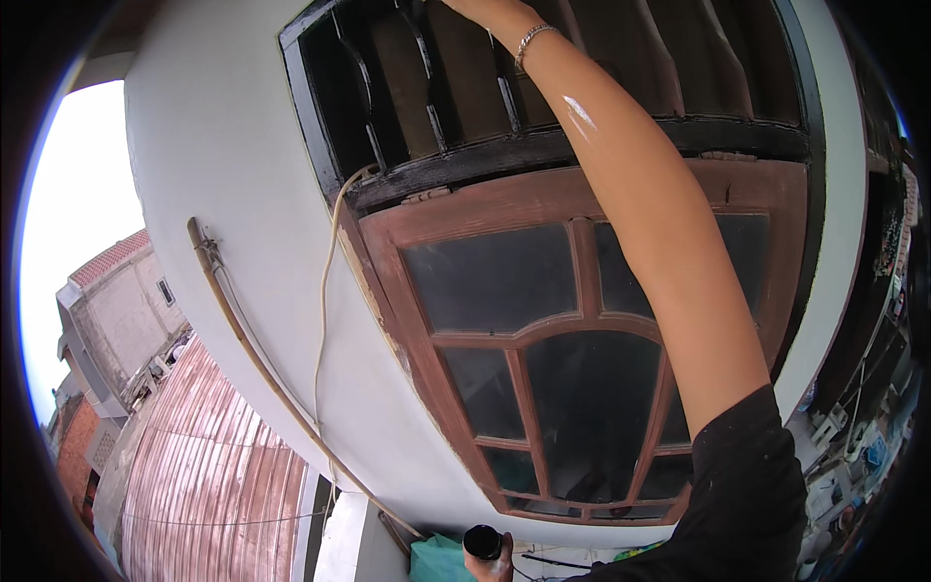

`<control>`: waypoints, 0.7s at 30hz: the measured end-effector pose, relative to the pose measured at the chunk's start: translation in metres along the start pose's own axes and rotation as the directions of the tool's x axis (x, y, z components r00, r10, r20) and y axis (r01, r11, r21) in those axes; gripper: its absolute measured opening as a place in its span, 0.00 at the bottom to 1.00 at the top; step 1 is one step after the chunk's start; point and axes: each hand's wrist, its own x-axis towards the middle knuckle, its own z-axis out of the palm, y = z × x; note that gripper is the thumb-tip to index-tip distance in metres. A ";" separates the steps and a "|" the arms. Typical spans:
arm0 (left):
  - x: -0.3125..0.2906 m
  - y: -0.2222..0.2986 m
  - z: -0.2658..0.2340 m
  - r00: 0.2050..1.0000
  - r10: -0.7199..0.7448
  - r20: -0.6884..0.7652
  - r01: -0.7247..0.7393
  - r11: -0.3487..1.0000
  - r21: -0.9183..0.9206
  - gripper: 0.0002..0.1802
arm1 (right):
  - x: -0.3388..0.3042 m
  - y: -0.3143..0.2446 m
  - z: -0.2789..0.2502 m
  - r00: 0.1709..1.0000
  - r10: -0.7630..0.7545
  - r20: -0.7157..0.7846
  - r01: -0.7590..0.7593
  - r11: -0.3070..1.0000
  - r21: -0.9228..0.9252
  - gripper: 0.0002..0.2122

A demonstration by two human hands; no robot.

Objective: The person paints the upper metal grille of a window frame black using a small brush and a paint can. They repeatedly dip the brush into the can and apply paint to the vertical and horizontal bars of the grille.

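Right forearm (pixel 659 233) is slanting top-centre toward upright bars (pixel 426 66), right hand (pixel 482 8) nearer, grip unclear; bottom-centre, left hand (pixel 502 565) is gripping a black cup (pixel 482 541).

The top edge cuts off the right hand (pixel 485 9), hiding its fingertips.
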 end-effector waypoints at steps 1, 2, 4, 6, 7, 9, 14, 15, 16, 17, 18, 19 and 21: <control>0.001 -0.003 -0.005 0.998 -0.055 -0.027 0.052 0.994 -0.100 0.29 | 0.003 0.004 0.010 1.000 -0.028 -0.009 0.027 0.997 -0.073 0.10; 0.007 -0.005 -0.010 1.000 -0.019 -0.004 0.019 0.999 0.048 0.29 | 0.006 0.009 0.016 1.000 -0.018 0.014 0.019 0.998 -0.065 0.11; 0.004 0.016 -0.004 0.999 0.022 -0.039 -0.023 0.999 -0.036 0.29 | 0.010 0.014 0.022 0.998 -0.003 0.064 0.006 0.999 -0.048 0.13; 0.007 0.010 -0.001 0.996 -0.005 -0.091 -0.009 0.989 -0.150 0.30 | 0.007 0.011 0.031 0.997 -0.023 0.076 0.026 0.999 -0.035 0.14; 0.008 0.008 -0.001 0.996 0.003 -0.090 -0.015 0.992 -0.126 0.30 | 0.006 0.012 0.033 0.996 -0.030 0.079 0.033 0.999 -0.036 0.15; 0.011 0.006 0.001 0.996 0.018 -0.082 -0.025 0.996 -0.081 0.31 | 0.007 0.015 0.045 0.996 -0.028 0.087 0.034 0.997 -0.068 0.14; 0.021 0.019 0.011 0.999 -0.039 0.024 0.040 0.997 -0.062 0.29 | 0.006 0.022 0.059 0.993 0.034 0.114 -0.041 0.998 0.055 0.14; 0.019 0.011 0.007 0.996 -0.077 0.036 0.081 0.989 -0.121 0.28 | 0.001 0.006 0.059 0.984 0.081 0.157 -0.106 0.981 0.161 0.14; 0.019 0.011 0.007 0.952 -0.305 0.026 0.258 0.755 -0.603 0.27 | -0.001 -0.007 0.056 0.965 0.150 0.214 -0.196 0.957 0.213 0.13; 0.021 0.010 0.009 0.963 -0.270 0.018 0.236 0.806 -0.544 0.27 | 0.004 -0.003 0.050 0.983 0.120 0.142 -0.147 0.970 0.195 0.13; 0.022 0.008 0.009 0.972 -0.234 0.010 0.210 0.851 -0.482 0.28 | 0.008 0.001 0.046 0.993 0.089 0.072 -0.101 0.979 0.177 0.13; 0.025 0.007 0.012 0.980 -0.196 0.011 0.183 0.890 -0.419 0.28 | 0.015 0.008 0.044 0.999 0.051 0.001 -0.051 0.987 0.150 0.12; 0.035 0.021 0.019 0.999 -0.039 0.031 0.044 0.983 -0.176 0.29 | 0.028 0.032 0.044 0.994 -0.061 -0.087 0.053 0.995 -0.087 0.12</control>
